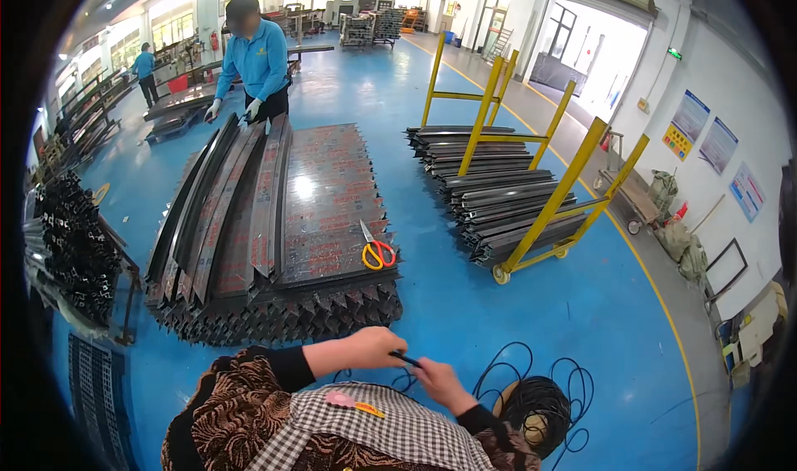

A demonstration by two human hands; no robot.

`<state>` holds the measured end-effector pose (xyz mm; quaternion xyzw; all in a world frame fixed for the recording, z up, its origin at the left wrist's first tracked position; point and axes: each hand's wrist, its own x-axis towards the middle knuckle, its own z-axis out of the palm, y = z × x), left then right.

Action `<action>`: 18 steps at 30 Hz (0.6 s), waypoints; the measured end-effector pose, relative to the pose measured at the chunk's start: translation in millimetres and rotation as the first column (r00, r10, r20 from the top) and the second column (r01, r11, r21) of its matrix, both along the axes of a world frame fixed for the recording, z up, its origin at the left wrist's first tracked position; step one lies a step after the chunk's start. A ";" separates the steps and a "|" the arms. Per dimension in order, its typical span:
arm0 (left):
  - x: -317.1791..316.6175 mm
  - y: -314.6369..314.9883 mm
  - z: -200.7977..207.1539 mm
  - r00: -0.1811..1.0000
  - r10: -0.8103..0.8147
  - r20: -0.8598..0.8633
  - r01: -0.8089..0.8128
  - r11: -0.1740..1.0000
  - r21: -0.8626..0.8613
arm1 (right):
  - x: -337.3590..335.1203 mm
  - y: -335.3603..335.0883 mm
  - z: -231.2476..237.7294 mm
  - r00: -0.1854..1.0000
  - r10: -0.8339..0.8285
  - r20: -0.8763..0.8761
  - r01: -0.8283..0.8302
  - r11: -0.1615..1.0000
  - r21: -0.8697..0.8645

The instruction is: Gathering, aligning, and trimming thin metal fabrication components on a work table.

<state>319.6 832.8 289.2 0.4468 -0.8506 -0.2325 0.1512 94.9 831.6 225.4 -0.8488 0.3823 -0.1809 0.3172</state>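
Observation:
My left hand (375, 348) and my right hand (438, 381) are both closed on a short stretch of black cord (405, 359), held in front of my checked apron. Thin loops of the same dark colour trail below my hands. Beside my right forearm a coil of black cord (544, 405) lies on the floor with loose loops around it. Beyond my hands stands a wide stack of dark metal profiles (332, 197). Scissors with red and yellow handles (378, 253) lie partly spread on its near right corner.
A person in a blue shirt (257, 60) and pale gloves handles long profiles at the stack's far end. To the right is a yellow wheeled rack (548, 209) loaded with profiles. Another dark pile (75, 255) stands at the left, near a black slotted panel (98, 388).

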 end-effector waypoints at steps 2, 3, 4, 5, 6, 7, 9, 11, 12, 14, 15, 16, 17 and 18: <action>21.7 8.4 2.8 0.998 0.065 -0.004 -0.063 0.979 0.192 | -55.2 -12.4 5.7 0.852 -0.070 -0.518 -0.044 0.978 -0.205; 33.2 16.9 1.7 0.994 0.103 -0.031 -0.093 0.970 0.224 | -91.4 -19.1 13.9 0.847 -0.096 -0.523 0.016 0.988 -0.156; 44.6 21.4 -2.3 0.990 0.123 -0.063 -0.103 0.962 0.255 | -139.6 -22.4 10.7 0.809 -0.185 -0.557 0.098 0.978 -0.183; 57.9 26.8 -11.6 0.986 0.164 -0.018 -0.155 0.961 0.229 | -192.8 -29.5 1.9 0.709 -0.239 -0.664 0.112 0.967 -0.228; 70.9 34.2 -15.1 0.980 0.199 -0.021 -0.189 0.956 0.226 | -247.6 -34.0 -1.7 0.575 -0.320 -0.753 0.192 0.947 -0.256; 77.6 36.4 -18.6 0.975 0.220 -0.029 -0.208 0.952 0.225 | -298.0 -29.7 0.2 0.549 -0.456 -0.701 0.336 0.888 -0.314; 80.5 41.4 -19.0 0.969 0.246 -0.038 -0.230 0.943 0.239 | -377.0 -18.9 11.2 0.401 -0.687 -0.606 0.601 0.697 -0.391; 80.7 40.3 -16.0 0.954 0.295 -0.049 -0.274 0.928 0.253 | -428.1 -4.8 -0.6 0.248 -0.675 -0.695 0.488 0.707 -0.512; 80.3 43.2 -14.0 0.940 0.339 -0.048 -0.316 0.912 0.261 | -403.7 -11.7 2.9 0.224 -0.681 -0.698 0.502 0.694 -0.516; 60.2 37.2 -3.9 0.946 0.299 -0.124 -0.267 0.937 0.224 | -335.9 -27.9 12.9 0.183 -0.691 -0.699 0.523 0.671 -0.526; 53.0 29.0 -14.6 0.944 0.276 -0.180 -0.215 0.930 0.299 | -303.2 -47.7 1.3 0.594 -0.575 -0.563 0.504 0.811 -0.297; 40.2 29.3 -15.4 0.944 0.252 -0.211 -0.187 0.940 0.286 | -225.1 -50.7 24.3 0.768 -0.416 -0.487 0.447 0.893 -0.056; 21.2 21.6 -12.9 0.947 0.214 -0.241 -0.148 0.953 0.266 | -178.6 -42.0 12.8 0.790 -0.378 -0.482 0.403 0.914 -0.056; 1.0 10.1 -9.8 0.968 0.136 -0.211 -0.086 0.969 0.229 | -135.0 -37.8 -1.6 0.970 -0.187 -0.153 0.200 0.977 0.079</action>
